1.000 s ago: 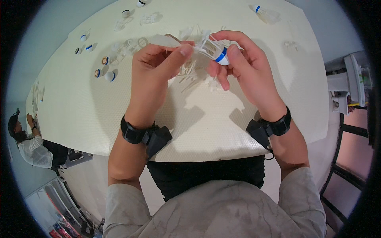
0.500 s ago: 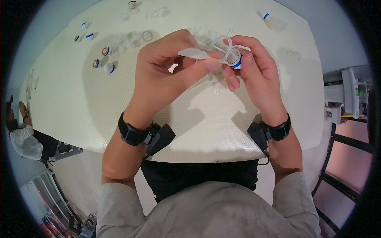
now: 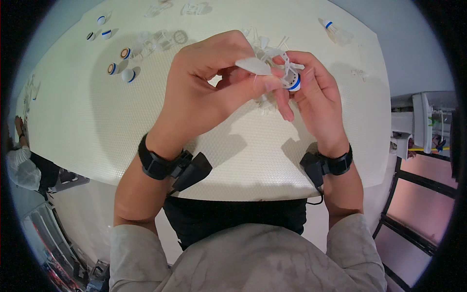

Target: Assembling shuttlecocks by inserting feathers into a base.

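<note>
In front of me my right hand [image 3: 318, 97] grips a partly built shuttlecock [image 3: 294, 82]. It has a white cork with a blue band and a white open frame, and its cork points down and to the right. My left hand [image 3: 206, 92] pinches a white feather [image 3: 253, 66] between thumb and forefinger, its broad vane tilted up to the left. The pinching fingertips meet the shuttlecock's frame, and they hide the feather's other end. Below and behind both hands lies a heap of white feathers and frame pieces [image 3: 266, 103], partly covered by my fingers.
Several shuttlecock corks [image 3: 128, 75] are scattered at the left of the white table [image 3: 233, 160], beside clear plastic skirts [image 3: 160, 41]. A whole shuttlecock [image 3: 336, 32] lies at the far right, with small white bits [image 3: 358, 73] nearer. Another person [image 3: 22, 168] sits at the far left edge.
The shuttlecock has shifted slightly right and down with my hands, and the feather in my left hand has moved right. The whole view has moved a little as well.
</note>
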